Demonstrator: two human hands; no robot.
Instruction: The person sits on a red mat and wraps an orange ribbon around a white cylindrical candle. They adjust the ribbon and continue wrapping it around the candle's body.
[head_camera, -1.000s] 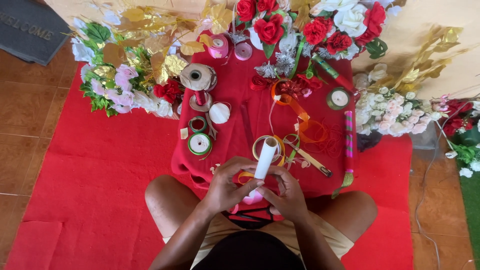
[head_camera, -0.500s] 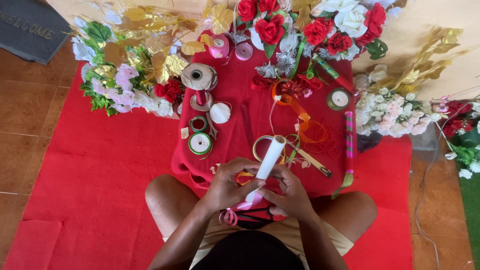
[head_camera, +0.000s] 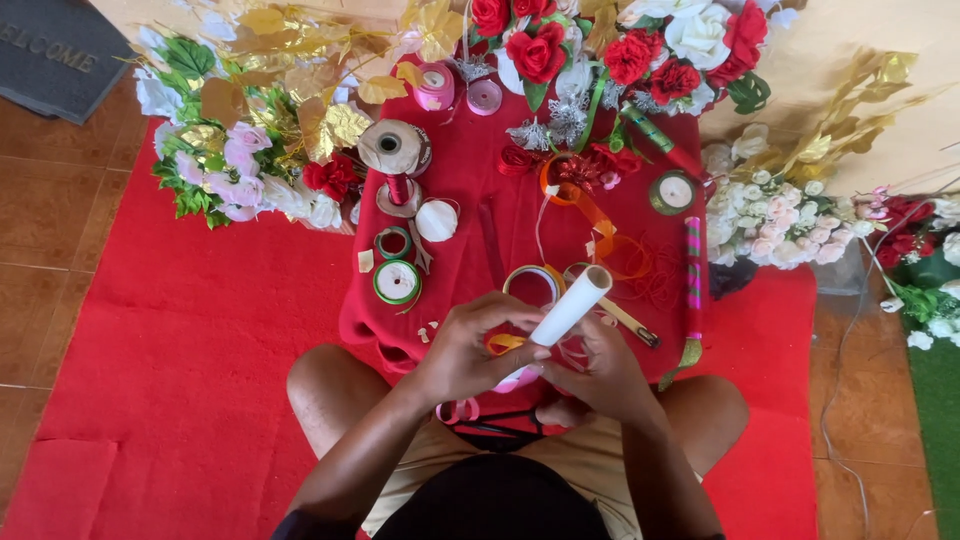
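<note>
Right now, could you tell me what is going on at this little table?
A person sits on a red mat at a low table covered in red cloth. Both hands hold a white tube: the left hand grips its lower end, where pink ribbon shows, and the right hand steadies it from beneath. Ribbon spools lie on the cloth, with artificial flowers around it.

Floor was brown tile (head_camera: 60, 230), red carpet (head_camera: 190, 350) over it, grey doormat (head_camera: 50, 50) top left, green turf strip (head_camera: 935, 420) right, beige wall (head_camera: 850, 40) behind. Daylight, even.
</note>
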